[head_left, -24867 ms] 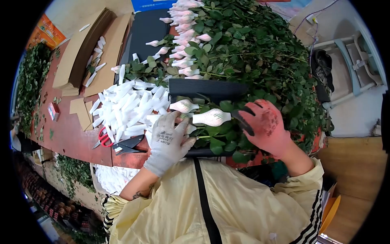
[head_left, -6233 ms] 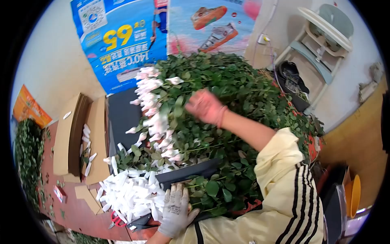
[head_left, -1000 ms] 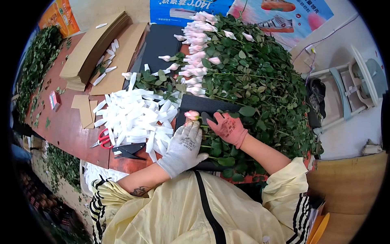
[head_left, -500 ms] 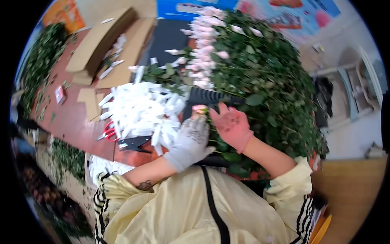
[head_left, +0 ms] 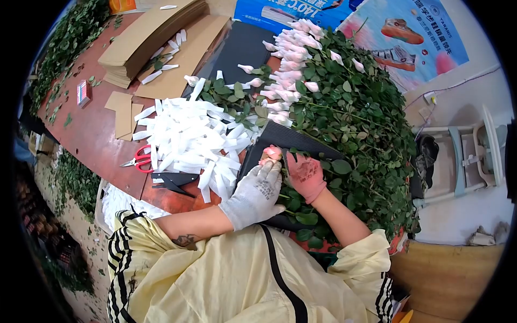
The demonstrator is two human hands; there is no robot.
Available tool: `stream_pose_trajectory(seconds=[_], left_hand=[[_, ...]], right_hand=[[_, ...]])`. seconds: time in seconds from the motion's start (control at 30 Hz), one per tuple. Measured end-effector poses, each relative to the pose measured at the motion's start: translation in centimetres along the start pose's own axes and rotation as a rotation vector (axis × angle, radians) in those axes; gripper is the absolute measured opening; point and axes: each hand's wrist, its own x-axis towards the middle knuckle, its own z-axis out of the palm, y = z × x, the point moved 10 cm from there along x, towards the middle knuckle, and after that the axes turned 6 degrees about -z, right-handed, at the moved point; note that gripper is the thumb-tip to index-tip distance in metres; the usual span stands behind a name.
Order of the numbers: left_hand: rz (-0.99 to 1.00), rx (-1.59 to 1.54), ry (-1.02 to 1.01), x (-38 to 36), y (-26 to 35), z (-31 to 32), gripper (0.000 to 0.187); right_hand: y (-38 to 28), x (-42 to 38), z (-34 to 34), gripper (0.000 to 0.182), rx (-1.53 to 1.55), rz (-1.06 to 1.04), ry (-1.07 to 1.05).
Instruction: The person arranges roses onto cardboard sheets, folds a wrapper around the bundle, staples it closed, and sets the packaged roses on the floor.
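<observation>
My left hand (head_left: 253, 196), in a grey-white glove, lies over a peach-pink rose (head_left: 271, 154) with its fingers stretched flat. The bloom shows just past the fingertips, on a dark ribbed board (head_left: 261, 145). To its right, my right hand (head_left: 305, 176) wears a pink glove and bends its fingers down by the board and the leaves. What those fingers hold, if anything, is hidden. Left of my hands spreads a heap of white foam sleeves (head_left: 188, 142). Several rose buds in pale sleeves (head_left: 291, 59) line up beyond the board, their leafy stems (head_left: 361, 134) pointing right.
Red-handled scissors (head_left: 142, 159) and a black stapler-like tool (head_left: 173, 181) lie beside the sleeves. Stacked cardboard strips (head_left: 140, 46) and a small box (head_left: 82, 93) are farther left on the red table (head_left: 102, 140). A pale plastic chair-like frame (head_left: 458, 156) stands at right.
The view has shifted and sharpened. My right hand's fingers, spread apart before, are now drawn together and bent down. My left hand stays over the rose.
</observation>
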Motion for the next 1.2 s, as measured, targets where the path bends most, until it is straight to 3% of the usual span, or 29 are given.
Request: stream_pose_trajectory(seconds=[0.03, 0.07, 0.13, 0.33, 0.4, 0.53, 0.57, 0.63, 0.7, 0.77, 0.93, 1.0, 1.03, 1.07, 1.13, 1.17, 1.2], left_hand=[[-0.003, 0.001, 0.003, 0.0, 0.0, 0.0, 0.071], [-0.006, -0.001, 0.003, -0.1, 0.1, 0.1, 0.071], [-0.015, 0.001, -0.029, 0.0, 0.1, 0.7, 0.072], [0.004, 0.007, -0.012, 0.4, -0.6, 0.3, 0.074], [0.042, 0.035, -0.043, 0.4, -0.4, 0.2, 0.073], [0.140, -0.052, 0.004, 1.1, -1.5, -1.3, 0.058], [0.203, -0.283, 0.068, 1.3, -2.5, -2.9, 0.047], [0.120, -0.474, 0.172, 1.1, -5.6, -5.5, 0.036], [0.049, -0.498, 0.178, 0.7, -7.4, -6.9, 0.033], [-0.299, -0.730, 0.053, -0.2, -11.5, -4.3, 0.026], [-0.239, -0.641, 0.087, -1.1, -10.0, -3.0, 0.022], [-0.266, -0.658, 0.076, -1.6, -9.8, -3.6, 0.020], [-0.264, -0.623, 0.077, -1.7, -9.8, -3.9, 0.017], [-0.270, -0.624, 0.075, -2.0, -9.9, -3.4, 0.017], [-0.244, -0.652, -0.027, -2.3, -9.5, -1.3, 0.015], [-0.188, -0.543, -0.058, -2.1, -8.7, -1.2, 0.017], [-0.192, -0.543, -0.058, -1.9, -8.6, -1.0, 0.017]], right_hand=[[0.5, 0.0, 1.2, 0.040, 0.031, 0.077, -0.152], [0.5, 0.0, 1.3, 0.040, 0.035, 0.086, -0.160], [-0.5, 0.1, -1.2, 0.041, 0.035, -0.016, 0.104], [-0.7, 0.4, 0.0, 0.038, -0.012, -0.061, -0.021], [-0.6, 0.1, 0.5, 0.040, -0.095, -0.040, -0.156], [0.2, -2.5, -5.7, 0.051, -0.064, 0.155, -0.036], [0.1, -2.9, -8.5, 0.047, -0.042, 0.194, 0.030], [1.5, -5.2, -8.8, 0.043, 0.344, 0.279, 0.080], [2.0, -6.4, -10.4, 0.041, 0.384, 0.298, 0.103], [1.7, -7.1, -9.7, 0.036, 0.450, 0.284, 0.017], [-1.4, -5.1, -10.3, 0.034, 0.167, 0.121, 0.088], [-2.5, -4.5, -8.5, 0.032, 0.227, 0.072, -0.048], [-2.7, -4.0, -6.8, 0.032, 0.328, 0.139, -0.365], [-3.1, -4.4, -5.8, 0.032, 0.331, 0.136, -0.368], [-4.4, -4.6, -6.0, 0.035, 0.214, 0.038, -0.122], [-4.8, -4.7, -4.3, 0.040, 0.262, 0.009, -0.289], [-4.9, -4.4, -4.2, 0.040, 0.264, 0.006, -0.289]])
